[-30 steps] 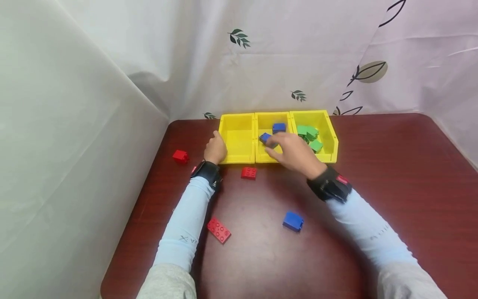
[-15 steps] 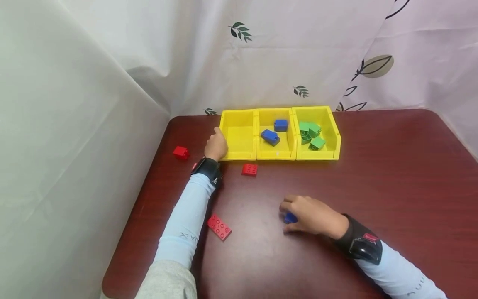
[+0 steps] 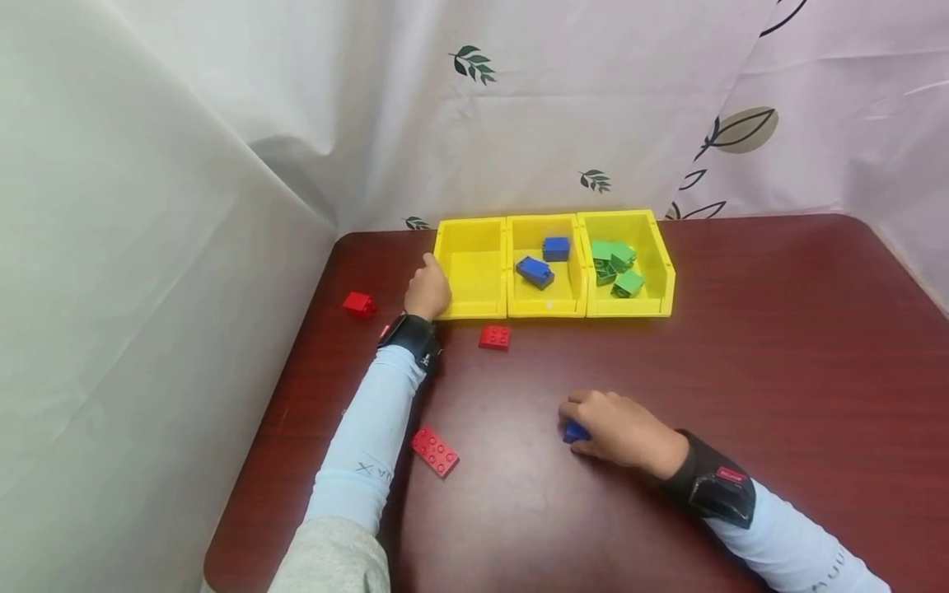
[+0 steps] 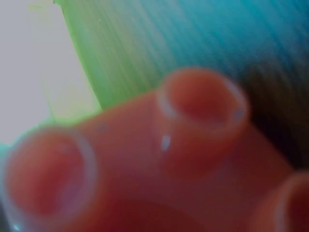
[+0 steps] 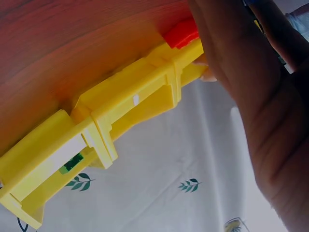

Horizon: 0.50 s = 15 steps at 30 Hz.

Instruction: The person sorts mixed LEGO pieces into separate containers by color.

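My left hand (image 3: 427,290) rests at the front left corner of the leftmost yellow bin (image 3: 474,308), fingers curled on its edge. My right hand (image 3: 619,430) is down on the table, fingers and thumb round a blue toy brick (image 3: 575,431), partly hidden. In the middle bin (image 3: 547,308) lie blue bricks (image 3: 535,272); the right bin (image 3: 630,307) holds several green bricks (image 3: 628,284). Red bricks stand near my left arm: one (image 3: 359,305) at left, one (image 3: 494,337) before the bins, one (image 3: 435,451) nearer. A red studded brick (image 4: 193,140) fills the left wrist view.
The three joined bins stand at the back of the dark red-brown table (image 3: 778,346). Behind them hangs a pale curtain (image 3: 534,123) with a leaf print, and a plain curtain (image 3: 148,288) closes off the left side.
My right hand has moved from over the middle bin back toward me and taken hold of the blue brick on the table. My left hand stays at the left bin.
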{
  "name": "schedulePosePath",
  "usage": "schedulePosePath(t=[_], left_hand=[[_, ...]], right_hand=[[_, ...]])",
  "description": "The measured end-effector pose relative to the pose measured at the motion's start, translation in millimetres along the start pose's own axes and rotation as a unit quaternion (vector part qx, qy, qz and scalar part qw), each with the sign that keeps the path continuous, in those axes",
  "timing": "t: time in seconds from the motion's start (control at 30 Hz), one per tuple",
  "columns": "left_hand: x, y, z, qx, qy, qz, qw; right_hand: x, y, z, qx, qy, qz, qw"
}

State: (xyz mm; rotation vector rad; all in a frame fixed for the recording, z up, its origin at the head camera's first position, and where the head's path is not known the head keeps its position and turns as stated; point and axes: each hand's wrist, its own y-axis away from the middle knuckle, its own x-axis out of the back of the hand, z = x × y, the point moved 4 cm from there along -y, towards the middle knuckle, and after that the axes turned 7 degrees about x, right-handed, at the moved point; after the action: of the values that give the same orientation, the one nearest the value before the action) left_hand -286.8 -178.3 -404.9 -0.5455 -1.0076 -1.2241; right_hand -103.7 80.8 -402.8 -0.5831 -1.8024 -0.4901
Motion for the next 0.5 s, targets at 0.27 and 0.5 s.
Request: schedulePosePath(t=[0.27,0.5], left_hand=[[0.2,-1.1,-0.4,0.005,0.006,-0.002,1.0],[-1.3,-0.9,-0.3,0.007,0.003,-0.002,1.0]], right_hand=[[10.6,-0.6,2.5,0.012,-0.003,0.045,0.9989],[39.1,-16.1,18.7,-0.007,-0.054,0.143,0.9882]])
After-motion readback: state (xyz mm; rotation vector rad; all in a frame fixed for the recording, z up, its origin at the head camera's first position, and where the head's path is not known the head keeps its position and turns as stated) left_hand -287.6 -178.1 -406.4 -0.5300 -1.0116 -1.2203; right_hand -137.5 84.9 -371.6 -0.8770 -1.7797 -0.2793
